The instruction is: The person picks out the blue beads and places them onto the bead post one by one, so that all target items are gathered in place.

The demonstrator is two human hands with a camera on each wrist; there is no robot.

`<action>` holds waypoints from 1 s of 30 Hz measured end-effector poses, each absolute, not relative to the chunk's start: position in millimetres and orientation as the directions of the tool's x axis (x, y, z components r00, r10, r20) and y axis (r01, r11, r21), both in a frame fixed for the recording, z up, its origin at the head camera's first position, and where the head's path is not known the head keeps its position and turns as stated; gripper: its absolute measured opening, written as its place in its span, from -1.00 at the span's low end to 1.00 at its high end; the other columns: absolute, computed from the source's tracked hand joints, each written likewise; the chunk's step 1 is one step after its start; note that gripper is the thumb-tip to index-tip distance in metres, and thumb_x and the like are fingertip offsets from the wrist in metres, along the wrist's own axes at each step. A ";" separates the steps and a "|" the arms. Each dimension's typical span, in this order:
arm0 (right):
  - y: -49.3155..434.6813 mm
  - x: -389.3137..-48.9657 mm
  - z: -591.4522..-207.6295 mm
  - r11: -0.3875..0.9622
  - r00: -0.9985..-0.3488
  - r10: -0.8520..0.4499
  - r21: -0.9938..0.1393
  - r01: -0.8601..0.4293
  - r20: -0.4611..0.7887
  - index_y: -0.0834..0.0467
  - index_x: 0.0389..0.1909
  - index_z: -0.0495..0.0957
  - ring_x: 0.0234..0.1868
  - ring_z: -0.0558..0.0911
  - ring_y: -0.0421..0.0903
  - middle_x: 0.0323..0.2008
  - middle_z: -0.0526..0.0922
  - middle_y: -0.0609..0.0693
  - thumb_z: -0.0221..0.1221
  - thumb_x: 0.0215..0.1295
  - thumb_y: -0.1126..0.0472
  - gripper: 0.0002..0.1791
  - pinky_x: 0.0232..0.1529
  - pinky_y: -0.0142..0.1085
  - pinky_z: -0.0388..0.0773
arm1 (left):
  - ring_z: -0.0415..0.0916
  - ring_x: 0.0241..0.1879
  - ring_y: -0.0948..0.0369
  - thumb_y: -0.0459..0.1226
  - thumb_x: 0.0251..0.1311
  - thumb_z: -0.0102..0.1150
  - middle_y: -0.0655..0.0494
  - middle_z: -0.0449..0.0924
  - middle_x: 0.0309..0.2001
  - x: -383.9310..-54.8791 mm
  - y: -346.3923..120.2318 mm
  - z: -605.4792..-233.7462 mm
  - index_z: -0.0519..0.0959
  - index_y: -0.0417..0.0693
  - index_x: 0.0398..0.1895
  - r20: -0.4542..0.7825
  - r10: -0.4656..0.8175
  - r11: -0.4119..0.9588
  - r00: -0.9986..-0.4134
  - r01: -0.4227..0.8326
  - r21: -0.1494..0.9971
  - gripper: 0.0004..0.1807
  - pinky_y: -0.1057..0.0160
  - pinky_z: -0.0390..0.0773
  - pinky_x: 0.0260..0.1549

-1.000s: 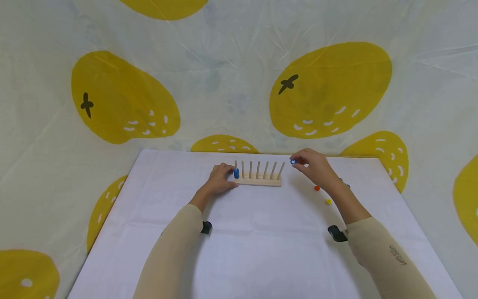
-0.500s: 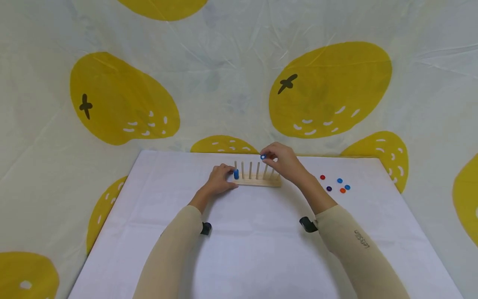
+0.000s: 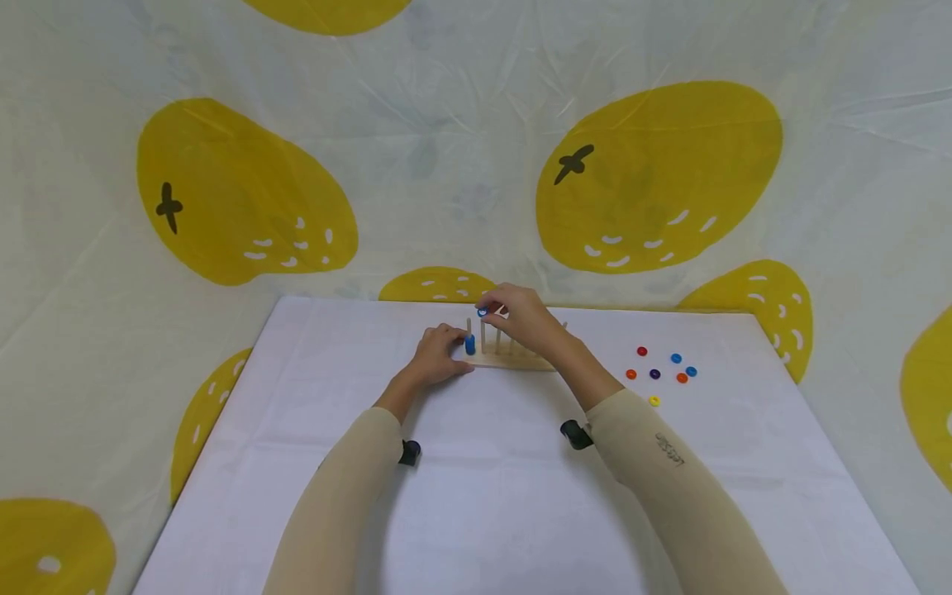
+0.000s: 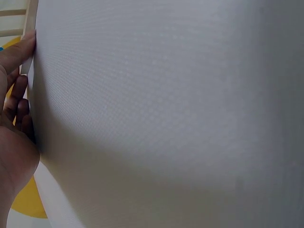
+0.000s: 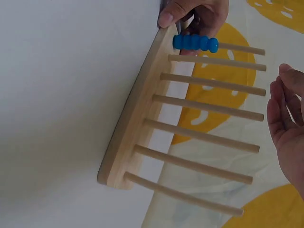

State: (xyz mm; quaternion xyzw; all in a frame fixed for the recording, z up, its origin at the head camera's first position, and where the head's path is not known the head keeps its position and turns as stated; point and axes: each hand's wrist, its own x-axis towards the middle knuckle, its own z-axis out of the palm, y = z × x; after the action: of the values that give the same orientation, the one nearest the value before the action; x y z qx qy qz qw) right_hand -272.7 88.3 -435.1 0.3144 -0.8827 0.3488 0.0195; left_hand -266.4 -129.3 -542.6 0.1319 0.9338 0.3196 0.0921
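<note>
A wooden peg rack [image 3: 513,361] with a row of upright pegs stands toward the back of the table. Several blue beads [image 5: 194,43] are stacked on its leftmost peg. My left hand [image 3: 437,355] grips that end of the base, thumb along the front edge, as the right wrist view also shows. Between thumb and forefinger, my right hand [image 3: 524,318] pinches a blue bead [image 3: 482,312] at the top of the second peg from the left. In the right wrist view the right hand's fingertips [image 5: 287,71] are just beyond the peg tips, with the bead hidden.
Loose beads lie right of the rack: a red one [image 3: 642,351], a purple one [image 3: 654,374], a yellow one [image 3: 654,401], two orange and two blue [image 3: 676,358]. Behind the white table [image 3: 476,496] hangs a cloth [image 3: 446,165] with yellow fruit prints.
My right hand has carried the blue bead leftward from beyond the rack's right end to above its left pegs. The left hand has kept its grip on the rack.
</note>
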 end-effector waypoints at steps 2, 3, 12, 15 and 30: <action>84.3 -274.6 -436.4 0.559 -0.801 -0.544 -0.604 -0.568 0.250 0.24 -0.01 0.71 -0.05 0.72 0.01 -0.08 0.75 0.11 0.34 0.36 0.29 -0.77 0.03 -0.14 0.68 | 0.30 0.25 -0.04 -0.10 0.12 0.55 -0.02 0.50 0.19 -267.3 -129.5 -543.7 0.54 -0.04 0.32 -0.083 0.309 0.765 -0.947 0.196 0.614 -0.31 -0.02 0.36 0.32; 82.4 -275.5 -437.1 0.560 -0.802 -0.545 -0.606 -0.565 0.245 0.24 -0.01 0.71 -0.05 0.72 0.00 -0.08 0.76 0.10 0.34 0.36 0.29 -0.77 0.03 -0.14 0.68 | 0.30 0.24 -0.04 -0.10 0.12 0.55 -0.01 0.50 0.18 -267.7 -129.6 -544.3 0.54 -0.03 0.32 -0.082 0.311 0.767 -0.947 0.199 0.610 -0.31 -0.02 0.36 0.32; 68.8 -278.7 -437.1 0.573 -0.806 -0.559 -0.612 -0.546 0.196 0.25 0.00 0.70 -0.02 0.71 0.01 -0.08 0.77 0.09 0.33 0.38 0.27 -0.77 0.09 -0.13 0.66 | 0.28 0.26 -0.02 -0.09 0.14 0.54 0.00 0.50 0.18 -269.1 -130.8 -542.8 0.54 -0.03 0.32 -0.096 0.309 0.752 -0.946 0.181 0.634 -0.32 -0.03 0.35 0.34; 66.1 -278.4 -437.1 0.572 -0.805 -0.564 -0.617 -0.541 0.184 0.25 0.00 0.70 -0.01 0.71 0.02 -0.07 0.77 0.10 0.33 0.37 0.28 -0.77 0.10 -0.12 0.65 | 0.28 0.26 -0.02 -0.08 0.15 0.53 0.01 0.49 0.18 -269.1 -130.6 -542.2 0.52 -0.03 0.34 -0.101 0.313 0.753 -0.944 0.182 0.633 -0.31 -0.03 0.35 0.34; 64.3 -277.0 -444.0 0.586 -0.804 -0.571 -0.605 -0.539 0.164 0.23 -0.01 0.69 -0.02 0.68 0.01 -0.07 0.76 0.08 0.33 0.38 0.27 -0.78 0.11 -0.10 0.64 | 0.28 0.22 -0.02 -0.09 0.15 0.53 0.00 0.49 0.16 -267.1 -130.2 -540.5 0.52 -0.04 0.36 -0.104 0.310 0.757 -0.945 0.179 0.628 -0.30 -0.01 0.37 0.30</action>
State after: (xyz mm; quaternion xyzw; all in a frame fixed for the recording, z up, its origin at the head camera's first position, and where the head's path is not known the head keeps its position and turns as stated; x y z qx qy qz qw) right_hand -277.0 64.3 -444.0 0.3118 -0.8901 0.3316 -0.0240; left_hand -267.1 -130.2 -540.5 0.1311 0.9319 0.3227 0.1012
